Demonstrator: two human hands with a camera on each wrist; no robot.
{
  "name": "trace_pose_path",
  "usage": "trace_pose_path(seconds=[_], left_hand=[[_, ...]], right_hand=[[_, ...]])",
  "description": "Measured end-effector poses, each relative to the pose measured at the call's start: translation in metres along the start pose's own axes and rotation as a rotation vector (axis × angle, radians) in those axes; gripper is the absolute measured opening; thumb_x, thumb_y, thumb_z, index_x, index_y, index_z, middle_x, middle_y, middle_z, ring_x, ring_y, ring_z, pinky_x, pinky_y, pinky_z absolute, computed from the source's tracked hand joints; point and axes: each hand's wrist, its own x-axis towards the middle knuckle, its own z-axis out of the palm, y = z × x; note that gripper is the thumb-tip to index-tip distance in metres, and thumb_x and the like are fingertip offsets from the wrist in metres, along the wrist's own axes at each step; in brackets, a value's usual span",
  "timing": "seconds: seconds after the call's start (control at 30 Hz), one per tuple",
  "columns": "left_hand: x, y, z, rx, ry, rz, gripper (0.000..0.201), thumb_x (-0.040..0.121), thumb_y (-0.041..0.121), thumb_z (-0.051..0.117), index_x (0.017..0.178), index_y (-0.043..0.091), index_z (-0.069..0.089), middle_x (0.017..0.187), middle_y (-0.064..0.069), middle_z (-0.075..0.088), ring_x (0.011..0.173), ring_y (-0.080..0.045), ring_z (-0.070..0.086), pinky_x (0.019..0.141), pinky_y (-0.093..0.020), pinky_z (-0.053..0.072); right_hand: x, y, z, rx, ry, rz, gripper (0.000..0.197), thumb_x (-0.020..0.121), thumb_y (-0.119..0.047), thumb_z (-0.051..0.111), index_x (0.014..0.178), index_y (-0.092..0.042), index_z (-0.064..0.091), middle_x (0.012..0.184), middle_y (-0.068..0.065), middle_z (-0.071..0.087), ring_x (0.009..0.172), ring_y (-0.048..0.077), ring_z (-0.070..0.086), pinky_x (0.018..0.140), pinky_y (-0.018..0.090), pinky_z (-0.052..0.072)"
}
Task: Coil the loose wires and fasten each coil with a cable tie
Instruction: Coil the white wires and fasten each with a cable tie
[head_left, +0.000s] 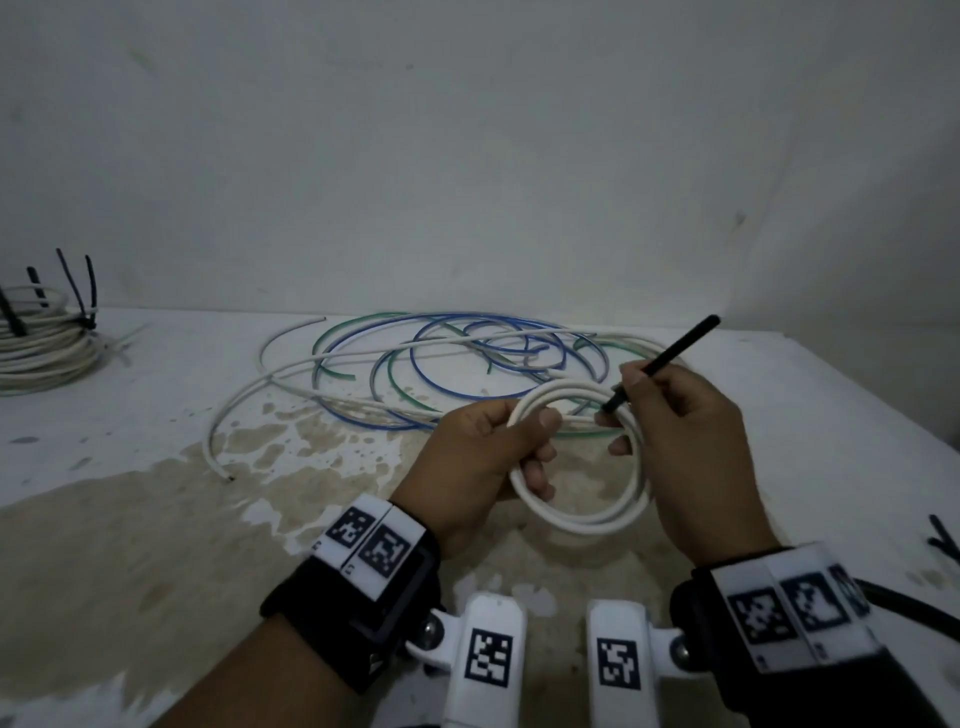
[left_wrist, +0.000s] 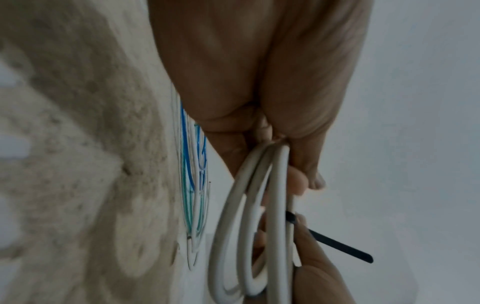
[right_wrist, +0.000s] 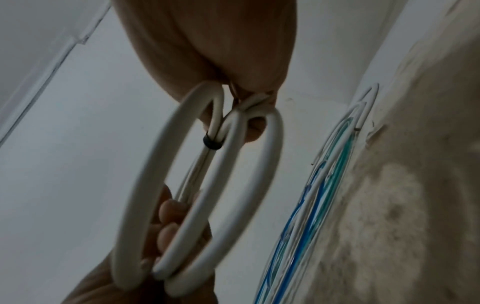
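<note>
Item one, in hand: a white coil (head_left: 582, 467) of a few turns, held above the table (head_left: 130, 467) at lower centre of the head view. Your left hand (head_left: 478, 457) grips its left side, thumb on top and fingers curled through the loop. Your right hand (head_left: 685, 431) pinches a black cable tie (head_left: 670, 358) against the coil's upper right edge, the tie's free end slanting toward the upper right of the frame. In the right wrist view a small black band (right_wrist: 213, 142) sits around two of the turns near your fingers (whether the tie is through its head and locked, the pictures do not show). Judged status: this coil is wound, and its fastening is in progress, not yet drawn tight. Item two, done: a stack of white coils (head_left: 44, 343) at the far left edge of the head view, with black tie tails (head_left: 78, 286) standing up from it. Item three, outstanding: loose wires (head_left: 441, 364) in blue, green and white, spread in overlapping loops on the table just behind your hands, centre of the frame, with one long white strand trailing toward the lower left. Item four, supplies: a few spare black ties (head_left: 943, 540) at the right edge of the frame, partly cut off. On this evidence you have several coils left to wind and tie once the present one is cinched.
</note>
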Motion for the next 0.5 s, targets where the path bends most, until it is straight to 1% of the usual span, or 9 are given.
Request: trace_pose_path(seconds=[0.03, 0.1, 0.13, 0.2, 0.27, 0.33, 0.4, 0.47, 0.5], left_hand=[[0.0, 0.0, 0.001, -0.029, 0.026, -0.006, 0.014, 0.082, 0.017, 0.063, 0.076, 0.004, 0.063, 0.055, -0.003, 0.056, 0.038, -0.011, 0.047, 0.045, -0.023, 0.047], [0.0, 0.0, 0.004, -0.111, 0.059, -0.041, 0.022, 0.077, 0.024, 0.062, 0.082, 0.002, 0.063, 0.053, -0.001, 0.055, 0.036, -0.008, 0.044, 0.041, -0.02, 0.044], [0.0, 0.001, 0.005, -0.159, 0.065, -0.065, 0.024, 0.078, 0.025, 0.06, 0.084, 0.002, 0.063, 0.052, 0.0, 0.053, 0.035, -0.006, 0.042, 0.04, -0.018, 0.042], [0.0, 0.004, 0.006, -0.245, 0.076, -0.114, 0.024, 0.088, 0.025, 0.054, 0.087, 0.002, 0.062, 0.052, 0.002, 0.05, 0.033, -0.003, 0.039, 0.038, -0.016, 0.04], [0.001, 0.007, 0.005, -0.295, 0.069, -0.157, 0.027, 0.093, 0.025, 0.049, 0.089, 0.001, 0.062, 0.052, 0.003, 0.049, 0.032, -0.001, 0.039, 0.038, -0.014, 0.041], [0.0, 0.011, 0.004, -0.298, 0.034, -0.188, 0.029, 0.095, 0.026, 0.047, 0.09, 0.001, 0.061, 0.054, 0.002, 0.052, 0.036, -0.003, 0.043, 0.042, -0.016, 0.044], [-0.001, 0.013, 0.002, -0.3, 0.001, -0.224, 0.034, 0.096, 0.03, 0.045, 0.09, 0.001, 0.061, 0.058, -0.002, 0.055, 0.042, -0.008, 0.049, 0.046, -0.021, 0.049], [0.0, 0.013, 0.0, -0.264, 0.015, -0.227, 0.037, 0.095, 0.035, 0.045, 0.092, 0.002, 0.062, 0.068, -0.007, 0.059, 0.052, -0.014, 0.057, 0.055, -0.028, 0.056], [0.001, 0.013, -0.001, -0.197, 0.045, -0.199, 0.035, 0.095, 0.035, 0.046, 0.094, 0.004, 0.062, 0.073, -0.008, 0.061, 0.059, -0.017, 0.06, 0.061, -0.032, 0.057]], right_hand=[[-0.001, 0.0, 0.002, 0.016, -0.028, 0.026, 0.012, 0.095, -0.018, 0.053, 0.093, -0.014, 0.064, 0.081, 0.005, 0.066, 0.061, 0.013, 0.067, 0.046, 0.022, 0.05], [-0.002, 0.0, 0.004, 0.016, -0.065, 0.047, 0.011, 0.096, -0.018, 0.052, 0.091, -0.018, 0.062, 0.077, 0.004, 0.065, 0.057, 0.014, 0.066, 0.043, 0.024, 0.048], [-0.002, -0.001, 0.004, 0.004, -0.076, 0.043, 0.011, 0.096, -0.018, 0.052, 0.09, -0.018, 0.062, 0.074, 0.003, 0.064, 0.054, 0.013, 0.063, 0.043, 0.024, 0.046], [-0.002, -0.001, 0.003, -0.025, -0.093, 0.016, 0.013, 0.095, -0.018, 0.052, 0.088, -0.017, 0.063, 0.064, 0.003, 0.061, 0.051, 0.015, 0.057, 0.045, 0.023, 0.043], [-0.001, 0.0, 0.003, -0.034, -0.093, -0.011, 0.015, 0.095, -0.018, 0.052, 0.086, -0.016, 0.064, 0.056, 0.001, 0.057, 0.048, 0.015, 0.052, 0.046, 0.023, 0.042], [0.0, 0.001, 0.003, -0.015, -0.079, -0.018, 0.016, 0.095, -0.018, 0.053, 0.083, -0.015, 0.064, 0.052, -0.003, 0.055, 0.046, 0.013, 0.048, 0.046, 0.023, 0.041], [0.0, 0.002, 0.004, 0.009, -0.072, -0.012, 0.016, 0.095, -0.018, 0.053, 0.084, -0.015, 0.065, 0.052, -0.005, 0.054, 0.046, 0.013, 0.047, 0.046, 0.022, 0.04], [0.001, 0.003, 0.004, 0.015, -0.069, -0.006, 0.016, 0.095, -0.017, 0.053, 0.084, -0.016, 0.064, 0.055, -0.004, 0.055, 0.047, 0.013, 0.046, 0.046, 0.024, 0.04], [0.001, 0.003, 0.004, 0.019, -0.068, 0.001, 0.016, 0.095, -0.017, 0.053, 0.084, -0.017, 0.064, 0.058, -0.003, 0.056, 0.047, 0.013, 0.046, 0.045, 0.024, 0.04]])
